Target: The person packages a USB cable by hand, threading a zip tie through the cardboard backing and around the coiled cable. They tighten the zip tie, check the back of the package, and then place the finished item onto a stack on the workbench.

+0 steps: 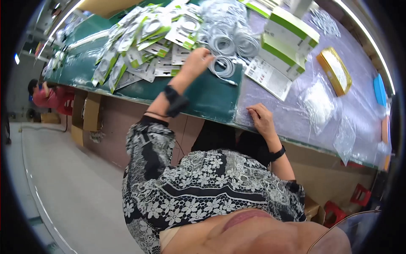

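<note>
On the left side of the bench my left hand (196, 63) reaches forward, its fingers closed at the edge of a coiled white cable (223, 67) with plugs on its ends. The fingertips are partly hidden, but they seem to pinch the coil's left side. My right hand (262, 120) rests near the bench's front edge, fingers loosely curled, with nothing visible in them. Beyond the cable lies a heap of more coiled cables (224, 29) in clear bags. Left of it is a spread pile of green-and-white packages (146, 31), several showing coiled cables.
Green-and-white boxes (287, 40) stand right of the cables, beside a flat printed white card (270, 76). Farther right are a yellow tray (334, 70), a clear bag of white pieces (317, 103) and a blue bin (379, 90). Another person (46, 95) sits far left near a cardboard carton (92, 112).
</note>
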A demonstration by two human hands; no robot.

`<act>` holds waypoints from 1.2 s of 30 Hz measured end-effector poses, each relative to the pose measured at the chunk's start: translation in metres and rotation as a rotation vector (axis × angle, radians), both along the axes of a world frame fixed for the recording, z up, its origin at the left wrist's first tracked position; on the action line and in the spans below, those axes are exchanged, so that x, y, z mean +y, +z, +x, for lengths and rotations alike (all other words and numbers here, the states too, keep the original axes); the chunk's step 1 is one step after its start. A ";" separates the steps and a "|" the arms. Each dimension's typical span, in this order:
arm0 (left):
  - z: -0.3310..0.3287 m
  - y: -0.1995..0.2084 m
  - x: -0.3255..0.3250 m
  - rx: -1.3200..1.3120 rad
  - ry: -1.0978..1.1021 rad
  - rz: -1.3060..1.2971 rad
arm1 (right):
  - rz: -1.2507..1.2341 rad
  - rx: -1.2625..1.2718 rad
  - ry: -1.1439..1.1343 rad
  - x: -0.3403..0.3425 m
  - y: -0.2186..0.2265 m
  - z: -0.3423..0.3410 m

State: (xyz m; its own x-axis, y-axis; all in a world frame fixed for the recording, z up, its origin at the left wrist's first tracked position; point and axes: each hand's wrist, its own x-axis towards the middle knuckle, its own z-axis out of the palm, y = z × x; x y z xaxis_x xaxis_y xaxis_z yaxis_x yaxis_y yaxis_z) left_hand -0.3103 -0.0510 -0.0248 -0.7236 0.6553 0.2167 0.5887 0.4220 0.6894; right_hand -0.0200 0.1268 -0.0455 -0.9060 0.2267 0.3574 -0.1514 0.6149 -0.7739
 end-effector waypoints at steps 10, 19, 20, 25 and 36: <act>0.024 -0.015 0.040 -0.015 0.035 0.266 | -0.057 -0.065 -0.012 0.001 -0.009 0.006; 0.147 0.010 0.057 -0.610 -0.227 0.553 | -1.419 0.041 -0.061 -0.014 0.009 -0.033; 0.154 0.006 0.052 -0.516 -0.189 0.594 | -1.420 0.037 -0.059 -0.011 0.009 -0.034; 0.164 0.003 0.039 -0.778 -0.173 0.587 | -1.448 0.124 -0.149 -0.001 0.031 -0.028; 0.171 0.037 0.048 -1.093 -0.328 0.736 | -1.151 -0.038 0.087 -0.015 0.040 -0.017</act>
State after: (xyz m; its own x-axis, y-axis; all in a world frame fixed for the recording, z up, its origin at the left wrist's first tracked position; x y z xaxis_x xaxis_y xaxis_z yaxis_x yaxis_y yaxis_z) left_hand -0.1398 -0.0035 0.0123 -0.5839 0.8118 0.0091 -0.3981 -0.2961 0.8682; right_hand -0.0375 0.1115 -0.0055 -0.9403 0.3369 -0.0482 -0.1232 -0.4689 -0.8746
